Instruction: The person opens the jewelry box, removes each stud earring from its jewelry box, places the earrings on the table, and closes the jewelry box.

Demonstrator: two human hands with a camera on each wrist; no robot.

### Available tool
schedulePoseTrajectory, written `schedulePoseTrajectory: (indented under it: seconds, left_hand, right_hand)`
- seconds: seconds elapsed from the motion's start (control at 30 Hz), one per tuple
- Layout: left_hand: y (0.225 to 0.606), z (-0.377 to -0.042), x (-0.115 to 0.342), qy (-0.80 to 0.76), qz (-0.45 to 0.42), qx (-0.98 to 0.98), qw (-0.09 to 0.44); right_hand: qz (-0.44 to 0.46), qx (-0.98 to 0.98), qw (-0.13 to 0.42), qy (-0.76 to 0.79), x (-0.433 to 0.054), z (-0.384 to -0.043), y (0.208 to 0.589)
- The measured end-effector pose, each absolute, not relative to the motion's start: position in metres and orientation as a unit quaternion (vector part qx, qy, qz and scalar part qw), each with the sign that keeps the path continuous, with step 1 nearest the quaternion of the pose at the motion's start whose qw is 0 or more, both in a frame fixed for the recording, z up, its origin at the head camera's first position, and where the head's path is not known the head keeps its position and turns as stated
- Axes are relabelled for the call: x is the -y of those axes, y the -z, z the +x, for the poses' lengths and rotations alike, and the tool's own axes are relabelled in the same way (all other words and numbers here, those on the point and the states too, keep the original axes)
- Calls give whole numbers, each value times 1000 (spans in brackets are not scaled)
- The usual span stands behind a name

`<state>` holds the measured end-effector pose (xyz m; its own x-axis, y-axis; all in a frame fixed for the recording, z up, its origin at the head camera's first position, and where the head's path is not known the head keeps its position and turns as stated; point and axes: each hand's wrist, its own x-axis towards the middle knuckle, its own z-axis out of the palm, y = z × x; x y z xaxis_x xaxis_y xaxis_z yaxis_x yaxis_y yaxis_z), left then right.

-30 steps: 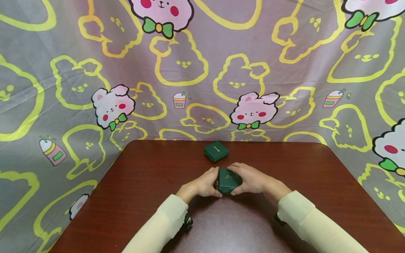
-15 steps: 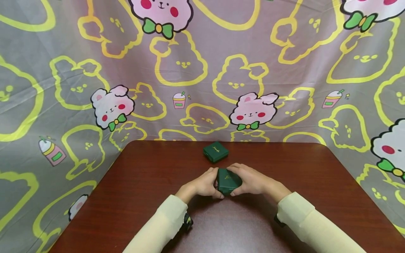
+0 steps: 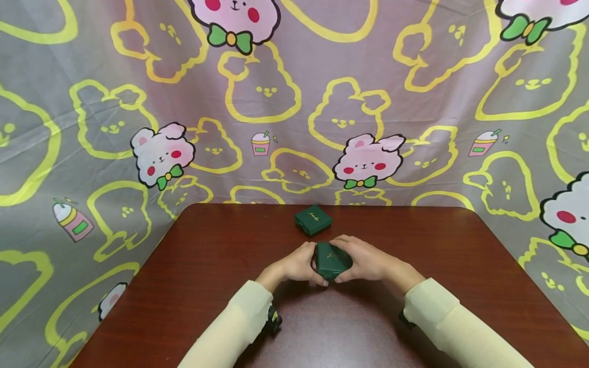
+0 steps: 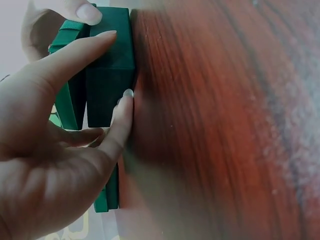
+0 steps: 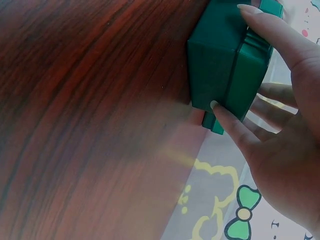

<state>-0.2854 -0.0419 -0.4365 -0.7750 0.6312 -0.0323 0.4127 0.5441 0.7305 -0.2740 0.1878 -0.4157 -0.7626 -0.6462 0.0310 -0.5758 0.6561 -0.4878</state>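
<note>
A small dark green box (image 3: 332, 263) with gold script on its lid rests on the table between the two hands. My left hand (image 3: 296, 264) holds its left side, thumb at the front and fingers behind. My right hand (image 3: 368, 260) grips the opposite side, its thumb at the near corner. Seen from the left wrist, a wedge-shaped gap parts the lid (image 4: 69, 106) from the base (image 4: 112, 55). Along the right side, the right wrist view has lid and base meeting at a seam. The box's inside is hidden.
A second green box (image 3: 313, 220) with gold script lies behind the held one, near the far edge of the brown wooden table (image 3: 221, 245). A cloth curtain (image 3: 285, 102) printed with cartoon animals hangs round the back and sides.
My left thumb has shifted slightly to the right along the front of the box. The right hand and the far box stay about where they were.
</note>
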Motion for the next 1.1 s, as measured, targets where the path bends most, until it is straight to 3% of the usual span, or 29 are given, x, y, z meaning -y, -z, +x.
schedulePoseTrajectory:
  seconds: [0.33, 1.1]
  left_hand:
    - [440, -283, 40, -375, 257, -880, 140]
    - [442, -284, 40, -372, 259, -880, 143]
  right_hand:
    - [-340, -905, 71, 246, -189, -274, 417]
    - [-340, -907, 54, 244, -194, -277, 409]
